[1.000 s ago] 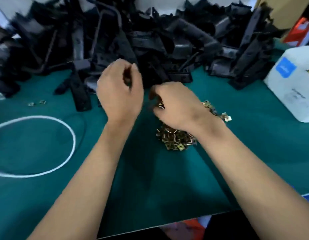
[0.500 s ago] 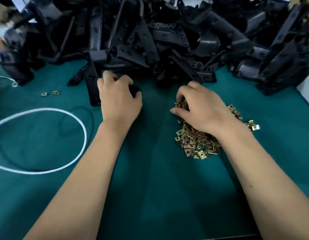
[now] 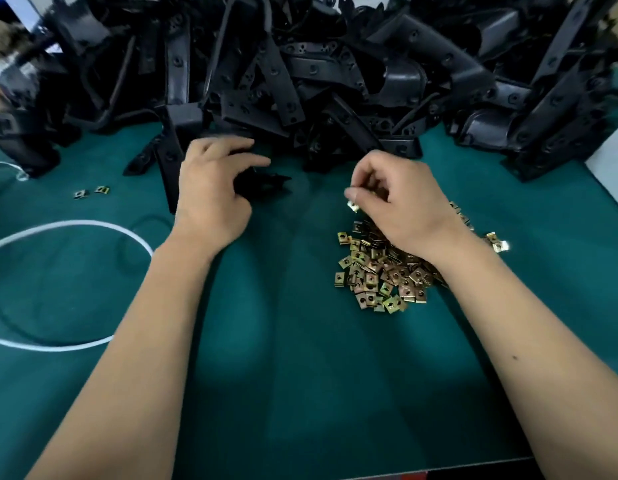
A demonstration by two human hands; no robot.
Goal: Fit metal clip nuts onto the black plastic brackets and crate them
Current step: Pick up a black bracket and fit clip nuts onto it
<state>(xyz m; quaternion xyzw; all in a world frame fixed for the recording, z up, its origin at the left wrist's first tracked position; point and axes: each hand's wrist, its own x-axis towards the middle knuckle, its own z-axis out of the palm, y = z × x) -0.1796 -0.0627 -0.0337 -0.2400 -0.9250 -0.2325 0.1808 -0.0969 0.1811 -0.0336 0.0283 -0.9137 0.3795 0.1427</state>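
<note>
A big heap of black plastic brackets [image 3: 335, 71] fills the back of the green table. My left hand [image 3: 210, 192] rests at the heap's front edge, fingers curled around a small black bracket [image 3: 266, 183] that lies on the mat. A pile of gold metal clip nuts [image 3: 380, 271] sits right of centre. My right hand [image 3: 401, 202] hovers over the pile's far side, thumb and fingers pinched on one clip nut [image 3: 352, 206] lifted just above the rest.
Two stray clip nuts [image 3: 91, 192] lie at the left. A white cord loop [image 3: 72, 285] lies on the green mat [image 3: 300, 375] at the left. A pale box corner [image 3: 612, 168] shows at the right edge. The table's front edge runs along the bottom.
My right hand has lifted from the clip nut pile with one nut pinched. My left hand has spread its fingers on the small bracket. The view has tilted down slightly.
</note>
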